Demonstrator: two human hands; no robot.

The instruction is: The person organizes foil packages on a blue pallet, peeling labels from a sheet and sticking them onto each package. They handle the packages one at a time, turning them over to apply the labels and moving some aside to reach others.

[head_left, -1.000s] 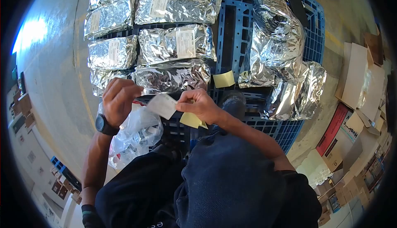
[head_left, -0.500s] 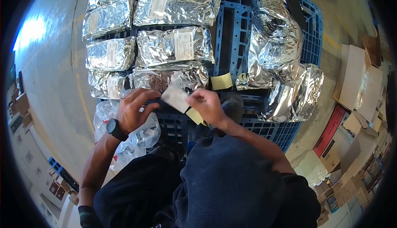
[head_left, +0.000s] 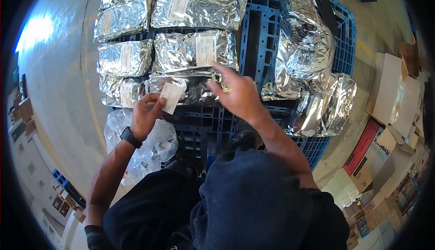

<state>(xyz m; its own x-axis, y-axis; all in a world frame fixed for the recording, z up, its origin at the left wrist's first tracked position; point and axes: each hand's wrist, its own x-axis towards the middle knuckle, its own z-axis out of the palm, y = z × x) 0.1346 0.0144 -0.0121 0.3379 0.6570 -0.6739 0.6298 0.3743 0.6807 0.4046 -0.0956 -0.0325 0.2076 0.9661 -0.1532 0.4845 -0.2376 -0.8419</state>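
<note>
My left hand pinches a white printed label by its left edge, holding it over the front foil bag. My right hand is right of the label, fingers stretched out and spread above the same bag, slightly blurred. A small yellow scrap shows at its fingers; whether it sticks to them I cannot tell. Just behind lies another silver foil bag with a white label on it. The front bag's right end is partly hidden by my right hand.
Several labelled foil bags lie in rows on the blue pallet. More foil bags are piled on the right, beside a dark flat object. Clear plastic wrap lies front left. Cardboard boxes stand at the right.
The label has gone from between both hands into my left hand alone, moving left. My right hand has moved right and forward, fingers opened. The yellow paper pieces are no longer plainly visible.
</note>
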